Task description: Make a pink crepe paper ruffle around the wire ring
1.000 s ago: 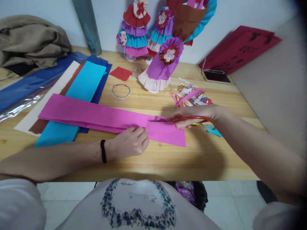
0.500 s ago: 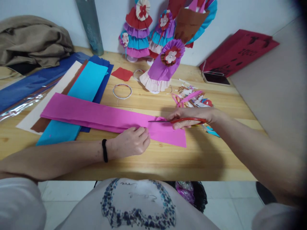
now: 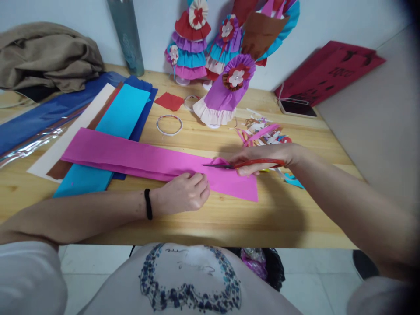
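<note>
A long folded strip of pink paper (image 3: 131, 153) lies across the wooden table, its left end over a cyan strip (image 3: 123, 109). My left hand (image 3: 185, 192) is closed on the lower edge of the pink paper, near its middle. In my right hand (image 3: 259, 159) are red-handled scissors (image 3: 259, 162), whose dark blades point left over the pink paper. A small piece of the paper is raised beside the blades. Whether the blades are parted is hard to tell.
Ruffled paper figures (image 3: 226, 92) stand at the back beside a bottle (image 3: 127, 37). Paper scraps (image 3: 265, 131) lie beyond my right hand. A wire ring (image 3: 169, 125), a phone (image 3: 298, 108), a red bag (image 3: 331, 72) and brown cloth (image 3: 49, 54) are also on the table.
The whole view has shifted slightly, so things appear a little further right. My hands, the scissors and the pink paper hold nearly the same positions relative to each other.
</note>
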`<state>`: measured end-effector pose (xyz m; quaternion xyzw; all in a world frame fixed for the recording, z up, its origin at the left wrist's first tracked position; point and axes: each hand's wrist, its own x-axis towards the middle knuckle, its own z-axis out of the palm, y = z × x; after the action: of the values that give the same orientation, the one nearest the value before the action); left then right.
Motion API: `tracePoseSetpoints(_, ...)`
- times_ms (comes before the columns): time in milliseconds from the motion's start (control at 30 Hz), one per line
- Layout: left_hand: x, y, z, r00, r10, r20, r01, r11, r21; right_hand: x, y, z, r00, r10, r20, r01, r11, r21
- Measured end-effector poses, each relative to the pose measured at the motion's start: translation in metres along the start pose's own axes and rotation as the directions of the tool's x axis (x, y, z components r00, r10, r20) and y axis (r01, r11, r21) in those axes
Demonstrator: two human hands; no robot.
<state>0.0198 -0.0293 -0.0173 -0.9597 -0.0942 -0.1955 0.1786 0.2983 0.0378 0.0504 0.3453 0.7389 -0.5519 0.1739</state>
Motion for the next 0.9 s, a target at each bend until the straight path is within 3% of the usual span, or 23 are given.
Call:
tracePoseSetpoints(600,0.0,0.0,0.001,0.999,-0.013,-0.035,0.013,1.0,-0.01,0.012,0.0,0.003,0.997,0.057,-0.061,-0.051,0.995,0.089)
tracePoseSetpoints(833,0.001,0.0,0.001,0.999,-0.01,-0.049,0.009,1.0,-0.015,0.011,-0.004,0.004,0.992,-0.091,-0.092,0.089,0.996,-0.032)
tracePoseSetpoints(900,0.001,-0.001,0.001,0.999,-0.009,-0.054,0.009,1.0,-0.013,0.009,-0.006,0.004,0.995,-0.07,-0.073,0.068,0.997,-0.02)
